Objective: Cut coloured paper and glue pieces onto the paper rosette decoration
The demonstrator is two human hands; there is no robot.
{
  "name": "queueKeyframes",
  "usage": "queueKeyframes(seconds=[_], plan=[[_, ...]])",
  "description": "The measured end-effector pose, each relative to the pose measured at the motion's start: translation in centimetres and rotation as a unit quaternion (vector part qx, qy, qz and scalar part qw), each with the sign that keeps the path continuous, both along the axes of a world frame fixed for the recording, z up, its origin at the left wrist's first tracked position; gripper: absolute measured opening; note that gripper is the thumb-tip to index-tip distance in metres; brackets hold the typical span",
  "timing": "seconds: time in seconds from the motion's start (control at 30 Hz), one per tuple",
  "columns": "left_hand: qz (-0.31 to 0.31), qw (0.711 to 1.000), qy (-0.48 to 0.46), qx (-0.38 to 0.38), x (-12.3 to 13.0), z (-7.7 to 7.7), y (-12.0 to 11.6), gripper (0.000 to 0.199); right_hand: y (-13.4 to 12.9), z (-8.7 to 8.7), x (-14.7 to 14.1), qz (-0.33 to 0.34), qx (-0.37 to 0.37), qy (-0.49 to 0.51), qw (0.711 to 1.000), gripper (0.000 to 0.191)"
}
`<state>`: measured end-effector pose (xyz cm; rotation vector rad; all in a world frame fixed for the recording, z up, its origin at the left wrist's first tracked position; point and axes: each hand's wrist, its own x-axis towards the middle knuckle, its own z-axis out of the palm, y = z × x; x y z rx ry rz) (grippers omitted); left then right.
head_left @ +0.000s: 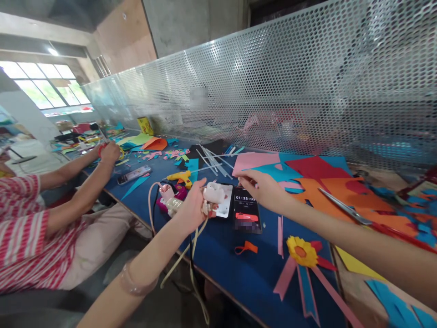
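Note:
My left hand (193,205) is closed around a white, brown-stained corded tool (214,193); its exact kind is unclear. A pale cord (195,248) hangs below that hand over the table edge. To the right, my right hand (257,184) has its fingers pinched together above a phone (246,209) showing a timer. Whatever sits between those fingertips is too small to make out. A yellow glue gun (180,177) lies just beyond my left hand, near several translucent glue sticks (215,161). A yellow paper flower with ribbon tails (302,251) rests nearer me on the right.
Scissors (343,207) lie on orange paper (327,193) at the right. An orange paper loop (246,247) is near the blue table's front edge. A perforated metal panel (273,86) stands behind. At left, a co-worker's hands (109,152) hold scissors near another phone (134,175).

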<state>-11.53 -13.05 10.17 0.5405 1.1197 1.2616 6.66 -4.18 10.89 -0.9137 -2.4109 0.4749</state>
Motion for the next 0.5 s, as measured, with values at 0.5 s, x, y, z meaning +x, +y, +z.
queueKeyframes(seconds=[0.5], plan=[[-0.050, 0.994, -0.049, 0.082, 8.2, -7.2, -11.5, 0.101, -9.8, -3.1, 5.8, 0.060, -0.209, 0.044, 0.975, 0.010]])
